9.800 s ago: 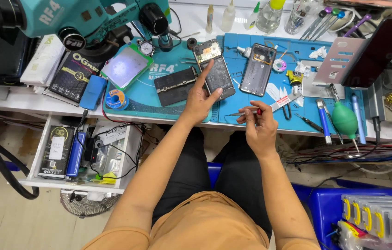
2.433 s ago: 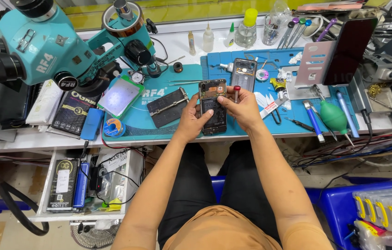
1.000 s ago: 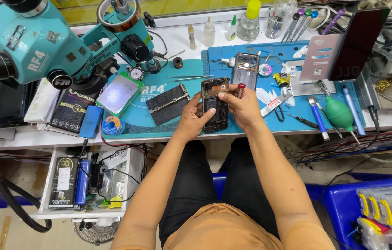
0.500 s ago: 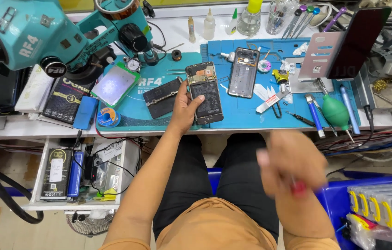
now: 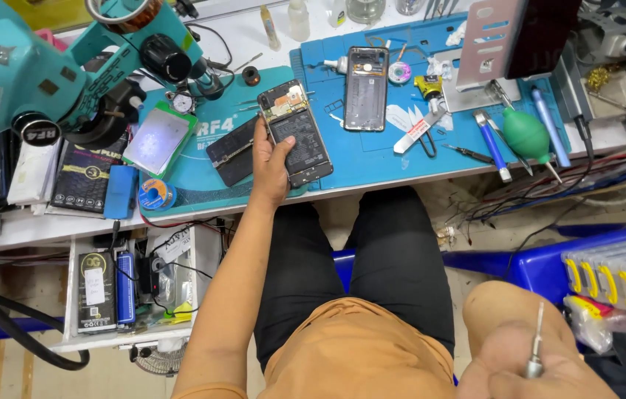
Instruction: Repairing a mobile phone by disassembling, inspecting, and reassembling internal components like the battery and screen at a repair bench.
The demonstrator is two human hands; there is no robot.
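Left hand steadies opened smartphone; right hand holds screwdriver off the bench.

The left hand (image 5: 270,164) grips the edge of the opened smartphone (image 5: 296,133), which lies on the blue work mat (image 5: 372,159). The right hand (image 5: 531,369), low and well apart, is closed around a slim screwdriver (image 5: 534,353). A second phone housing (image 5: 366,89) lies beyond, a teal microscope (image 5: 39,70) at left.
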